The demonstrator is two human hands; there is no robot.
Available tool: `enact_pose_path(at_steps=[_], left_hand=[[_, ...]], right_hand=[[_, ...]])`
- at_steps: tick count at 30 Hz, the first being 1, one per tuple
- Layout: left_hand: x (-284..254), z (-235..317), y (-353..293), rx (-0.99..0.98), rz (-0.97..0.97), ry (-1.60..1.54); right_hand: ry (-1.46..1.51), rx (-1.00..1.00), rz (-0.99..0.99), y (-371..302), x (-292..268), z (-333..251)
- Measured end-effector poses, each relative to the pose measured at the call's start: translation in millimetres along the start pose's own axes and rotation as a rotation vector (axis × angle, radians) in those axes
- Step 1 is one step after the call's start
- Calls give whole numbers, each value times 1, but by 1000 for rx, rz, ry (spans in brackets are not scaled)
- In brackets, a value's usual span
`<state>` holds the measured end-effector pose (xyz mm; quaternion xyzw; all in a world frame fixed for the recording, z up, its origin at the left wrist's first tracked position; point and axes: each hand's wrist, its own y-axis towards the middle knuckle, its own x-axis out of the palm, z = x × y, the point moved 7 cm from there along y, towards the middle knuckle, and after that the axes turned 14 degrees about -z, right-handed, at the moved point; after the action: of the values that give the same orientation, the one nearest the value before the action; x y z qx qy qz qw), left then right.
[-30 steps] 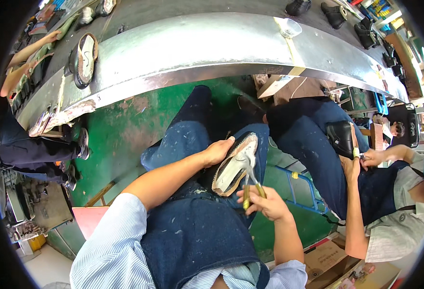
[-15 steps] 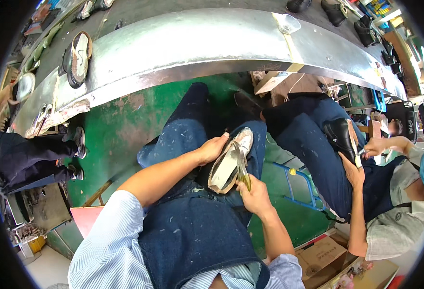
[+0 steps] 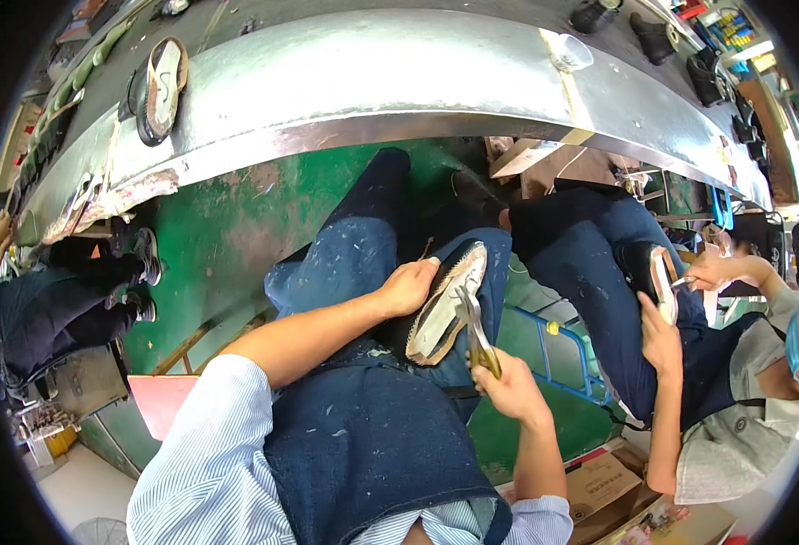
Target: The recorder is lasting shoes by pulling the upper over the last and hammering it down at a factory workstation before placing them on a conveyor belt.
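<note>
An upturned shoe [image 3: 447, 304], its pale sole side facing up inside a brown stitched edge, rests on my lap. My left hand [image 3: 410, 287] is closed on the shoe's dark upper along its left side, the thumb near the rim. In my right hand [image 3: 510, 385] is a pair of pliers [image 3: 477, 331] with metal jaws and yellowish handles. The plier jaws lie at the right edge of the shoe's sole; whether they grip anything there cannot be made out. My dark blue apron [image 3: 363, 445] has white specks.
A metal-topped bench [image 3: 354, 77] spans the front, with another upturned shoe [image 3: 162, 89] at its left and a clear cup [image 3: 572, 53] farther right. Close on my right a co-worker works on a black shoe [image 3: 637, 268]. A blue metal frame [image 3: 545, 350] stands between us; cardboard boxes [image 3: 604, 481] lie behind.
My right hand and the pliers have shifted slightly right, with the jaws showing more clearly over the sole. The shoe has tilted a little in my left hand. The whole view has shifted slightly.
</note>
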<state>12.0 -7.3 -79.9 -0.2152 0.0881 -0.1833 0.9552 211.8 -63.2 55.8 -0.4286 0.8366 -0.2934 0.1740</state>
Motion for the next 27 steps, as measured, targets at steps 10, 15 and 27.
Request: enact_pose_path(at_steps=[10,15,27], left_hand=[[5,33,-42,159,96,105],[7,33,-44,197,126,177],[10,34,-44,170,82,218]], right_hand=[[-598,19,41,-13,-4,-33],[-734,7,29,-10,-12,-41],[-653,322,-244,0,-20,-63]])
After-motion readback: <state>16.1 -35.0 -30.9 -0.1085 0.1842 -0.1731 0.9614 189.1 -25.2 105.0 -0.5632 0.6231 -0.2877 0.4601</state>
